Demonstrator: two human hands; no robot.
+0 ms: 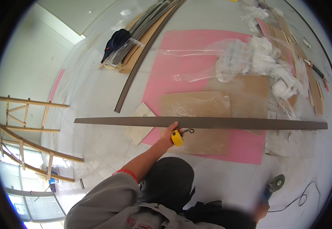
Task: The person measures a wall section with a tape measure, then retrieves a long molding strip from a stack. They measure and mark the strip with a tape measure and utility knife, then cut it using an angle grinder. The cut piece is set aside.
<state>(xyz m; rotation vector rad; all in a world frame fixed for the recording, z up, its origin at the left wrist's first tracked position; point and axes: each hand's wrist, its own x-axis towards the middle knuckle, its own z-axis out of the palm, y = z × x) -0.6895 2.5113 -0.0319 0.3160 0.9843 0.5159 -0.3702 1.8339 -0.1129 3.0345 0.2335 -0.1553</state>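
Observation:
My left hand [171, 134] grips a long dark brown trim strip [240, 123] near its middle, the thumb on its upper face. A yellow tape measure [177, 138] with a black wrist strap is held in the same hand, below the strip. The strip lies crosswise before me, above brown board pieces [196, 106] and a pink sheet [246, 146]. At the lower right, my right hand [261, 210] is blurred and closed around an angle grinder [269, 190] with a green-grey disc.
A second brown strip [137, 67] lies beside wrapped profiles [146, 25] and a dark cap [115, 43]. Crumpled clear plastic [240, 60] covers part of the pink sheet. Wood offcuts [306, 65] lie right, wooden ladders [40, 148] left. A cord [300, 197] loops near the grinder.

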